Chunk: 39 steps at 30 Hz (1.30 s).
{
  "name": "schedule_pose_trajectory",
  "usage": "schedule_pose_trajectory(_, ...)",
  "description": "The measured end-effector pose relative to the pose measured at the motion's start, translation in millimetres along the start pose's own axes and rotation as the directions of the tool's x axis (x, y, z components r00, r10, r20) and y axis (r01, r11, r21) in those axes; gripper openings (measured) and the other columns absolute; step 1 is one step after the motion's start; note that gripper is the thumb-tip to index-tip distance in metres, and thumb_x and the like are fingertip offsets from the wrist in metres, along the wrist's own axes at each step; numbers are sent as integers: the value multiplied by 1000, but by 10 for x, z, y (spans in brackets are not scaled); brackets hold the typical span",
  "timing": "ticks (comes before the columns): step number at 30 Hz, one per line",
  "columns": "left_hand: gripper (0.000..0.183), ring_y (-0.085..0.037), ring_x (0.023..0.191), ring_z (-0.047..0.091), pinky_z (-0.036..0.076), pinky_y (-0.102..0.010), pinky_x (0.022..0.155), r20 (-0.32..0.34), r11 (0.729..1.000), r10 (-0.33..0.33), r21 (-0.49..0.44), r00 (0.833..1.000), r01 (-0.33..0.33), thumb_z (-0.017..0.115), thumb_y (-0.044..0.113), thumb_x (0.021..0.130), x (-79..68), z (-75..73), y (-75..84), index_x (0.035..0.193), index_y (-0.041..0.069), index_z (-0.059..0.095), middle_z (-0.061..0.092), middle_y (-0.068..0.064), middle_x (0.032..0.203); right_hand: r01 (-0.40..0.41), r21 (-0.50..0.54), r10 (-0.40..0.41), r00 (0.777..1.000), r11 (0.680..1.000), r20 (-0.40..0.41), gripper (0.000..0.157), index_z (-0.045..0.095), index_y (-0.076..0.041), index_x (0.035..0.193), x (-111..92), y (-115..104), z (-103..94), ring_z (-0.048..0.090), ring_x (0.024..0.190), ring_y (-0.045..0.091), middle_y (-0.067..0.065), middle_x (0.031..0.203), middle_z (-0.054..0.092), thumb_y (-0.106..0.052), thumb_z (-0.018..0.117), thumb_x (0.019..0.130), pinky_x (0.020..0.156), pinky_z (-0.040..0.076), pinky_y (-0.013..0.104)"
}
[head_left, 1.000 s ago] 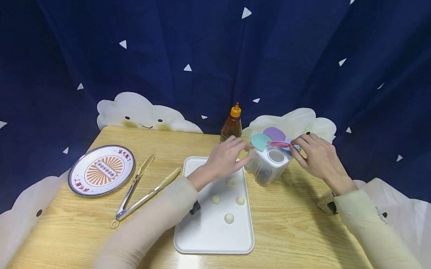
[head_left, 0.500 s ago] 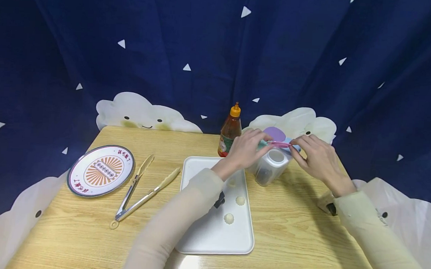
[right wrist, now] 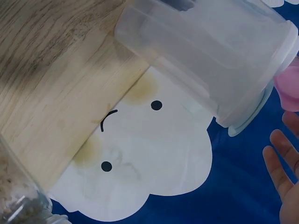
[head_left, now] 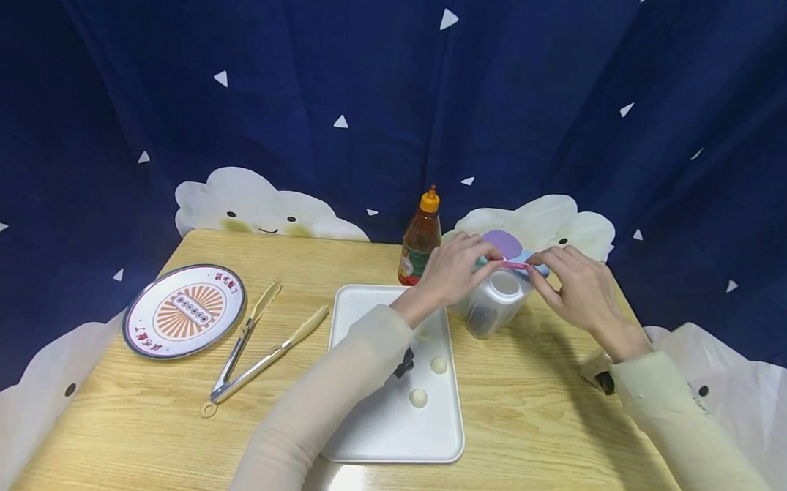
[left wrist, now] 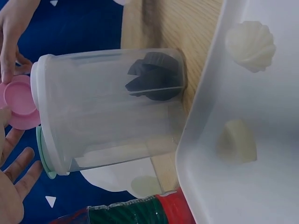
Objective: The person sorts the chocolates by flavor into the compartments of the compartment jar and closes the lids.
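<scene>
A clear plastic container [head_left: 489, 315] with round flip lids stands just beyond the right back of the white tray [head_left: 385, 443]. Its pink lid [head_left: 514, 265] is raised, baring a round opening in the white top. My left hand [head_left: 455, 266] pinches the lid's left edge. From the opposite side my right hand [head_left: 576, 290] holds its right edge between thumb and fingers. A purple lid [head_left: 502, 243] and a blue lid [head_left: 534, 260] show behind; the green lid [left wrist: 45, 151] is partly covered by the left hand. Dark broken pieces [left wrist: 156, 77] lie inside one compartment.
Pale scalloped pieces [head_left: 417, 398] sit on the tray. An orange-capped sauce bottle [head_left: 422, 239] stands behind the left hand. Metal tongs [head_left: 252, 378] lie spread beside a patterned plate [head_left: 143, 300] at left. A clear vessel [right wrist: 18, 186] with pale bits edges into the right wrist view.
My left hand has moved right, from beside the green lid onto the pink lid's left edge. The right hand has stayed there, and the pink lid shows narrower between both hands.
</scene>
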<state>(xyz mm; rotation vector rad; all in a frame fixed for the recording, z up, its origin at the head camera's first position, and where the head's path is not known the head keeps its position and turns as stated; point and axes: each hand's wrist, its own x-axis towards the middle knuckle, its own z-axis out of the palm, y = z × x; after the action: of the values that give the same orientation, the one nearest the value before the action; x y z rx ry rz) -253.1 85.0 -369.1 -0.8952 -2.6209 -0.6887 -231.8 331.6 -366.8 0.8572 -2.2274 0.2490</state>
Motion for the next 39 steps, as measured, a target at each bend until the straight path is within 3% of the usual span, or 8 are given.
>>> schedule_pose_trajectory(8, 30, -13, 115, 65, 59, -27, 87, -1, 999, 39, 16, 999, -39, 59, 48, 106, -88, 22, -2, 121, 28, 75, 74, 10, 124, 54, 35, -53, 998, 998, -24, 29, 75, -11, 95, -28, -85, 6, 68, 75, 27, 7, 85, 74, -36, 61, 101, 58, 49, 40)
schedule_pose_trajectory(15, 29, -15, 110, 63, 56, -26, 89, -4, 993, 111, 32, 994, -111, 60, 47, 106, -168, 62, -24, 119, 26, 76, 73, 7, 124, 35, 34, -36, 998, 999, 45, 30, 76, -10, 99, -123, -141, -1, 69, 83, 29, 9, 92, 74, -37, 61, 100, 66, 55, 44)
schedule_pose_trajectory(28, 28, -15, 119, 60, 51, -27, 103, 18, 980, 177, 93, 984, -178, 63, 48, 103, -253, 164, -60, 117, 28, 76, 71, 6, 124, 27, 33, -28, 999, 999, 29, 53, 79, -15, 104, -272, -222, 105, 63, 83, 27, 7, 95, 71, -55, 44, 110, 59, 50, 42)
schedule_pose_trajectory(39, 28, -14, 121, 59, 52, -27, 105, -12, 984, 153, 99, 988, -151, 63, 51, 103, -279, 214, -51, 116, 30, 75, 71, 7, 125, -87, 85, 88, 996, 993, -11, 34, 80, -13, 103, -366, -316, 198, 60, 88, 28, 10, 99, 69, -42, 63, 103, 58, 49, 45)
